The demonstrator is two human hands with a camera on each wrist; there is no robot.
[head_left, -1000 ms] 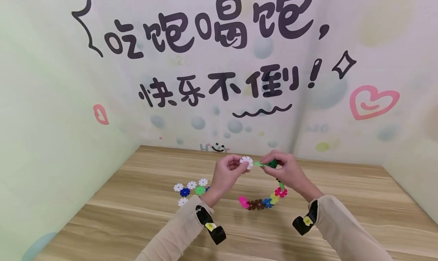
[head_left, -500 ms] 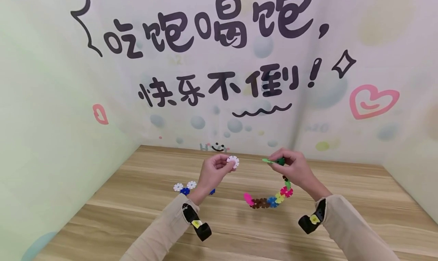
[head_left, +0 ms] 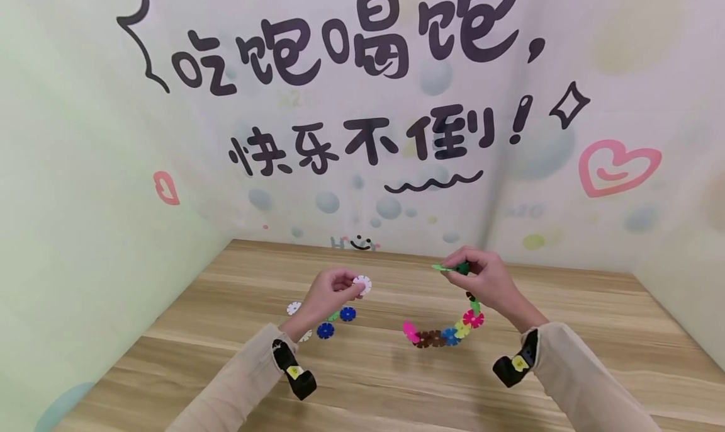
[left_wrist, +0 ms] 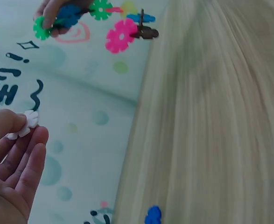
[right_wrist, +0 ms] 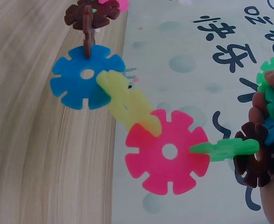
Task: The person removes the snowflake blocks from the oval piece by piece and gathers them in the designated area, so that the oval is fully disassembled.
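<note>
My left hand (head_left: 325,296) pinches a white notched snowflake disc (head_left: 363,285) between thumb and fingers, above the table's left half. To the right, my right hand (head_left: 481,273) grips the upper end of a chain of interlocked discs, where a light green disc (head_left: 443,267) juts out to the left. The chain hangs in a curve below that hand. In the right wrist view it runs through a brown disc (right_wrist: 254,156), a pink-red disc (right_wrist: 151,161), a yellow disc (right_wrist: 127,100) and a blue disc (right_wrist: 69,84). The white disc and the chain are apart.
Loose discs lie on the wooden table (head_left: 362,381) around and below my left hand: two blue discs (head_left: 348,313), two white ones (head_left: 294,308) and a partly hidden green one (head_left: 333,317). A printed backdrop (head_left: 362,218) rises behind the table's far edge.
My left hand has drawn back left and down with the white disc, away from the chain's green end. My right hand shifted slightly right with the chain, then stayed put.
</note>
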